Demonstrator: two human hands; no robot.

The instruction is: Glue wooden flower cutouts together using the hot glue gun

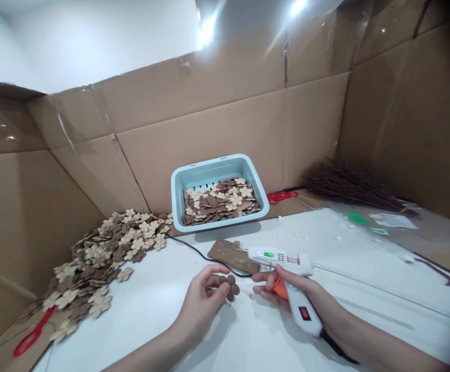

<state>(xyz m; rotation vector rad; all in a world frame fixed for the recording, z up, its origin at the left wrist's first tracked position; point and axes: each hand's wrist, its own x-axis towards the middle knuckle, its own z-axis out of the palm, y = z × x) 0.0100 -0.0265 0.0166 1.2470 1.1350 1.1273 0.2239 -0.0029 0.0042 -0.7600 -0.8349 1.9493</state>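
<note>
Between the thumb and fingers of my left hand (205, 297) is a small brown flower cutout (231, 287) with rounded petals. My right hand (306, 294) grips a white hot glue gun (300, 310) by its handle, fingers close to the orange trigger (281, 287). The gun's nozzle points left, over a brown block (228, 254) lying on the white table. A long clear glue stick (379, 287) sticks out of the gun's back end. The flower and the gun are apart.
Behind stands a light blue basket (220, 226) of brown and cream flowers. A flower heap (120, 243) spreads at left, near red-handled scissors (33, 338). More red scissors (282, 197), dark twigs (348, 183) and small white balls (338, 238) are at right. Cardboard walls (209, 124) surround the table.
</note>
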